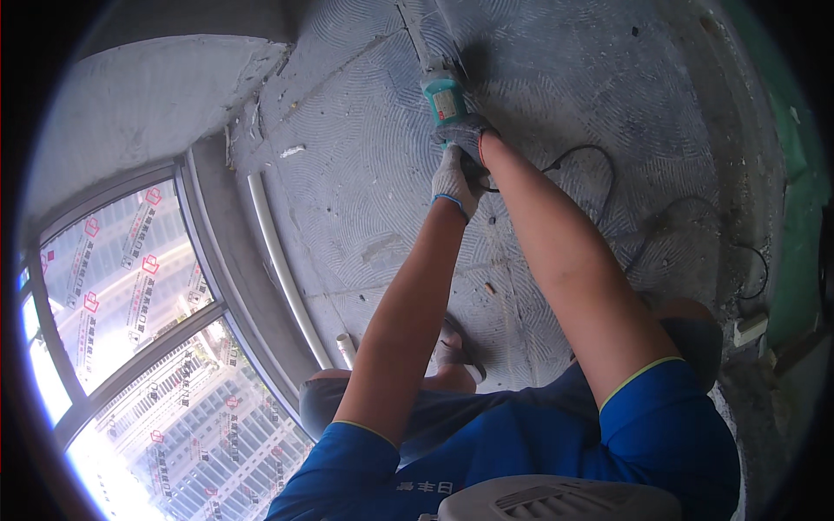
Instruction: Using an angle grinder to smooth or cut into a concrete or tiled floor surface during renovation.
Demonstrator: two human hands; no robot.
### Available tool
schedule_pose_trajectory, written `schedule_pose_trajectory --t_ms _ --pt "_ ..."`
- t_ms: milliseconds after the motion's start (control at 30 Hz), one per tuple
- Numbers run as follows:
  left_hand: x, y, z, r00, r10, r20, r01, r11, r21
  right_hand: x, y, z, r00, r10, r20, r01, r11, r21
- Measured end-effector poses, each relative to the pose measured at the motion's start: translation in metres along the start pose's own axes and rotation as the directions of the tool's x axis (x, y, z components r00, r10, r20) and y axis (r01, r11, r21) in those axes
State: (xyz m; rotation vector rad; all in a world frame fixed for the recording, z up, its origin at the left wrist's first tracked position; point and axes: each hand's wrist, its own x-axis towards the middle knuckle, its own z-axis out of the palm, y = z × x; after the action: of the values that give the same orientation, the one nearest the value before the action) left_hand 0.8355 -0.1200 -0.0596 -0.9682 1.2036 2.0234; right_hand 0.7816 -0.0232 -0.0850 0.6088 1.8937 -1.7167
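In front of me a teal corded power tool [444, 101], shaped like an angle grinder, points away along the rough grey floor. Its grey metal head [437, 80] is at a groove line [415, 35]; the working tip cannot be made out. My right hand [465, 129], in a dark grey glove with a red cuff, is closed round its body. Closer to me, my left hand [453, 180], in a whitish glove with a blue cuff, grips its rear end. The fingers of both hands are partly hidden.
A black cable [599, 149] loops across the floor to the right. Along the left wall lies a white pipe [282, 269], beside a window [130, 278]. Green sheeting [795, 226] hangs at far right. My sandalled foot [460, 352] is below my arms.
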Motion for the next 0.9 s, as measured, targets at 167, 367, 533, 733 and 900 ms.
schedule_pose_trajectory --t_ms 167,367,533,733,900 --pt "-0.01 -0.006 -0.003 0.999 -0.03 -0.019 0.031 0.998 0.047 -0.008 0.006 0.0 0.998 0.06 0.017 -0.061 0.997 0.041" --pt "-0.016 -0.012 -0.007 0.999 -0.003 -0.041 0.004 1.0 0.013 -0.027 0.001 -0.001 0.996 0.082 0.028 -0.084 0.993 0.082" --pt "-0.019 -0.015 -0.009 0.994 0.013 -0.113 -0.008 0.999 0.052 -0.039 -0.002 -0.003 0.992 0.098 0.077 -0.107 0.986 0.127" --pt "-0.021 -0.021 -0.012 0.995 0.007 -0.095 -0.003 0.999 0.051 -0.03 0.016 0.004 0.995 0.061 0.075 -0.073 0.984 0.161" --pt "-0.027 -0.024 -0.015 0.994 0.009 -0.11 -0.002 0.998 0.064 -0.036 0.019 0.006 0.994 0.078 0.078 -0.087 0.99 0.112"
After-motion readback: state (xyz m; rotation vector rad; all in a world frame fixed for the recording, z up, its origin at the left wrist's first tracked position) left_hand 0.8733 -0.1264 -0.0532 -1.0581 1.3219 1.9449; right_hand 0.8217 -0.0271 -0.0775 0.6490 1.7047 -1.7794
